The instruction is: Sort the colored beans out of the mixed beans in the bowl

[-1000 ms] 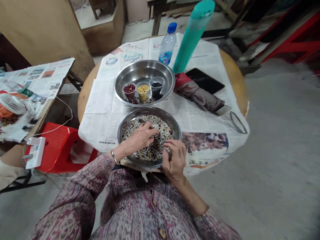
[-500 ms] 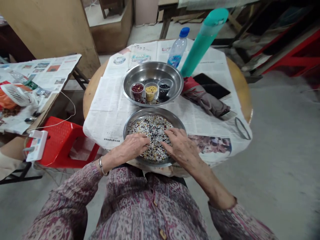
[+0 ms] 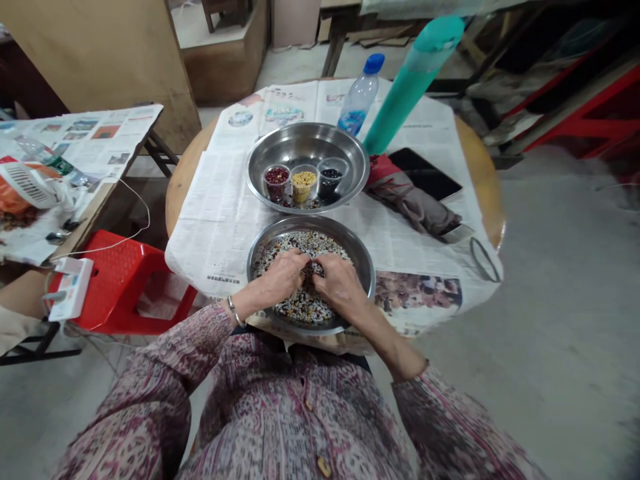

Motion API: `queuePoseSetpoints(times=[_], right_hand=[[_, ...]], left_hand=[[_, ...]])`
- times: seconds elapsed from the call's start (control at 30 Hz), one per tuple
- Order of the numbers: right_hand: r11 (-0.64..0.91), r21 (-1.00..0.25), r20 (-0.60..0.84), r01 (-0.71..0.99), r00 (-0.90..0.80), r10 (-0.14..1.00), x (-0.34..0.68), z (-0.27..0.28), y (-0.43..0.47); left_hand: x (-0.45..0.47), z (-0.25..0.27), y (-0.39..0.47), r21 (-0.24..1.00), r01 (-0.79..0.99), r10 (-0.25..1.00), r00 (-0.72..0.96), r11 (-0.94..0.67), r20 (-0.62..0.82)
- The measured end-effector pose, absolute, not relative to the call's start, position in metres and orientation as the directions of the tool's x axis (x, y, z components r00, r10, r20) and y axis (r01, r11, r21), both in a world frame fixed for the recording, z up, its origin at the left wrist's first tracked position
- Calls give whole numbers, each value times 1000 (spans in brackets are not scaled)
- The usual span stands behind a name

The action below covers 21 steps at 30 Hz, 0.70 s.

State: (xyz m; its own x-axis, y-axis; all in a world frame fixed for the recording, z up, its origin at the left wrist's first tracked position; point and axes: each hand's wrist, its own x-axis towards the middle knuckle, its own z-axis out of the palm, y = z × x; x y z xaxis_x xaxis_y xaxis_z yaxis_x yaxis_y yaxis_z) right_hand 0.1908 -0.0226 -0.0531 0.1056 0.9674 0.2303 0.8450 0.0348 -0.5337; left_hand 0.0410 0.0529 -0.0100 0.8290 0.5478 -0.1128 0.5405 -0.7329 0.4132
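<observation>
In the near metal basin lies a mix of white, black, yellow and dark red grains and beans. My left hand is over the middle of the mix, its fingers curled and thumb side turned inward. Close beside it, fingertips almost meeting, my right hand is bent in a pinch. Whatever is between the fingers is too small or hidden to make out. Behind stands a second metal basin holding a cup of red beans, a cup of yellow grains and a cup of black beans.
Newspaper covers the round table. A blue-capped bottle, a teal bottle, a folded umbrella and a dark tablet-like slab stand or lie behind and right. At left are a red stool and a power strip.
Both hands have moved inward from the sides of the mix until their fingertips nearly meet at its middle. Their fingers are more curled now.
</observation>
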Motion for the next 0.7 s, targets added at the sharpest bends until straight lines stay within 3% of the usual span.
queuePoseSetpoints(times=[0.1,0.2,0.4,0.5,0.7], right_hand=[[-44,-601,128,798,150,980,193,-42,-15],[-2,-616,95,788,77,993,193,-33,-24],[192,-534,181,823,-111,977,189,-29,-61],[259,-465,221,846,-173,960,194,-22,-74],[309,-342,23,887,-321,947,191,-20,-85]], left_hand=[[41,-14,56,458,555,595,801,-694,-69],[31,-11,49,480,521,568,821,-706,-56],[4,19,16,464,412,398,908,-784,-133],[-7,33,6,443,397,372,917,-804,-146],[-12,20,0,413,425,338,902,-805,-269]])
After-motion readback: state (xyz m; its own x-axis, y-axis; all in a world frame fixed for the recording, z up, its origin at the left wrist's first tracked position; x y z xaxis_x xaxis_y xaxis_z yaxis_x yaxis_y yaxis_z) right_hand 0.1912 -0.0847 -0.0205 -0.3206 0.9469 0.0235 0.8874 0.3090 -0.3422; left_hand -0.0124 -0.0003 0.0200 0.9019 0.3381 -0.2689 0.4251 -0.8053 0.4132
